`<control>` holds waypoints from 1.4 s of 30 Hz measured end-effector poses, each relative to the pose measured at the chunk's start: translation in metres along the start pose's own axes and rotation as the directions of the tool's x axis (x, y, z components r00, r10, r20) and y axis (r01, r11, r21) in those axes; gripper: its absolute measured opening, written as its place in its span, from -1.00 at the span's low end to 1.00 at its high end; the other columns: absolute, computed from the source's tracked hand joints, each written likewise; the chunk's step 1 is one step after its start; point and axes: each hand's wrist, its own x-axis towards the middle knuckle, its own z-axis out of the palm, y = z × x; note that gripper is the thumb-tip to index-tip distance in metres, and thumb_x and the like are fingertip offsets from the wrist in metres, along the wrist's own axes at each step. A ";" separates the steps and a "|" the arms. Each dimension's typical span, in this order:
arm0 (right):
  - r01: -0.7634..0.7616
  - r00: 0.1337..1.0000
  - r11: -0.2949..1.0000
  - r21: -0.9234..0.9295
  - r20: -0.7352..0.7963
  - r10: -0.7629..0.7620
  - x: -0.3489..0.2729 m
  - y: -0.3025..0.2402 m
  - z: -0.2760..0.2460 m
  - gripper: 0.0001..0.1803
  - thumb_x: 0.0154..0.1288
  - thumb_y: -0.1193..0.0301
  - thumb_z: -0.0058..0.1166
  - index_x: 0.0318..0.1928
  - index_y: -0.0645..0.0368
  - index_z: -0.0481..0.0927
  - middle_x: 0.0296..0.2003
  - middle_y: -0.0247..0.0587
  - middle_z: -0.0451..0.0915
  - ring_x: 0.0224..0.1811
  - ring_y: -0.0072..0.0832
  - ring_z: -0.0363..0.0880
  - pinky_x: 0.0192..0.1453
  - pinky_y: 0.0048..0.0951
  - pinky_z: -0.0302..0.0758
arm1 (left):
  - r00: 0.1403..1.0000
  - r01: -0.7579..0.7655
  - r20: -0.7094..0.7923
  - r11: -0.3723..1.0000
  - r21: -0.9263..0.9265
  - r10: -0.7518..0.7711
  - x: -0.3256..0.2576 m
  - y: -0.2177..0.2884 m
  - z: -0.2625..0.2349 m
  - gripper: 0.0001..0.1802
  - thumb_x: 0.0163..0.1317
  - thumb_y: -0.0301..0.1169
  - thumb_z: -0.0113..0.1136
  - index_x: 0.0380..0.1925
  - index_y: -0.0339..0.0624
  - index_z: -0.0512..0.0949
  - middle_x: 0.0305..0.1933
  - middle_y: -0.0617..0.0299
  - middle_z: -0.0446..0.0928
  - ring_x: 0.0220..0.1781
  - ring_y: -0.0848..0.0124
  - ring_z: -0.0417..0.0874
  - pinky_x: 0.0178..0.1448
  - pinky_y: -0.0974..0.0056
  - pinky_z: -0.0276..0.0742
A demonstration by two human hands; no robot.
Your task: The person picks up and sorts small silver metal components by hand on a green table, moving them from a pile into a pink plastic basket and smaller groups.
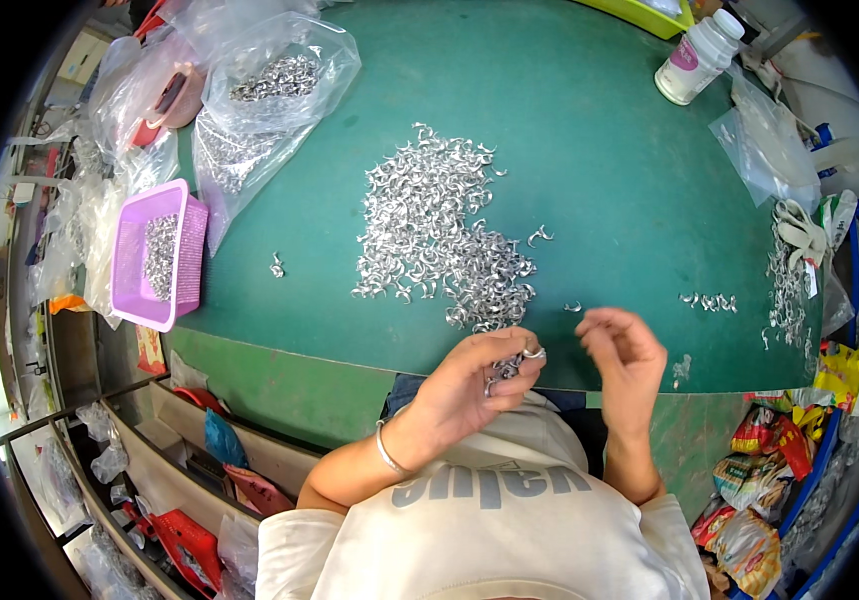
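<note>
Above the table's near edge, my left hand (458, 388) is closed round several small, shiny, curved metal pieces (510, 369). One piece pokes out by its thumb and fingertips. To its right is my right hand (628, 352), its fingers bent and drawn toward the thumb. Whatever sits between those fingertips, if anything, is too small to make out. Just beyond both hands a large heap of the same silvery curved pieces (420, 215) spreads over the green table (590, 130). A single loose piece (572, 307) lies beside my right fingertips.
A purple basket (190, 265) with metal pieces stands left, below a clear plastic bag (325, 75) of more pieces. A short row of pieces (710, 301) and a larger cluster (788, 285) lie right. A white bottle (695, 62) stands far right.
</note>
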 end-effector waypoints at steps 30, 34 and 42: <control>0.306 0.924 0.948 -0.085 0.267 -0.275 -0.001 0.014 0.005 -0.85 0.03 0.65 0.07 -0.32 0.30 0.50 -0.25 -0.13 0.46 -0.19 -0.41 0.40 -0.08 -0.47 0.32 | 0.923 -0.284 -0.006 0.690 0.666 0.386 0.011 -0.010 -0.010 -0.90 0.07 -0.54 0.17 -0.39 -0.32 0.53 -0.49 0.30 0.48 -0.50 0.65 0.35 -0.46 0.56 0.26; 0.158 0.948 0.986 0.049 0.274 -0.165 -0.004 0.016 0.004 -0.88 0.11 0.64 0.01 -0.29 0.33 0.50 -0.32 -0.17 0.50 -0.27 -0.51 0.44 -0.16 -0.54 0.37 | 0.844 -0.341 0.070 0.431 0.835 0.532 0.006 -0.011 -0.002 -0.95 -0.04 -0.61 0.22 -0.51 -0.32 0.55 -0.48 0.30 0.53 -0.40 0.62 0.46 -0.28 0.50 0.37; -0.188 0.944 0.921 0.341 0.323 0.074 -0.009 0.018 0.005 -0.90 0.20 0.59 -0.03 -0.27 0.33 0.49 -0.32 -0.21 0.51 -0.27 -0.58 0.46 -0.15 -0.57 0.39 | 0.844 -0.362 0.088 0.440 0.822 0.530 0.002 -0.010 0.002 -0.93 -0.05 -0.62 0.23 -0.50 -0.33 0.56 -0.47 0.28 0.55 -0.40 0.61 0.47 -0.30 0.50 0.38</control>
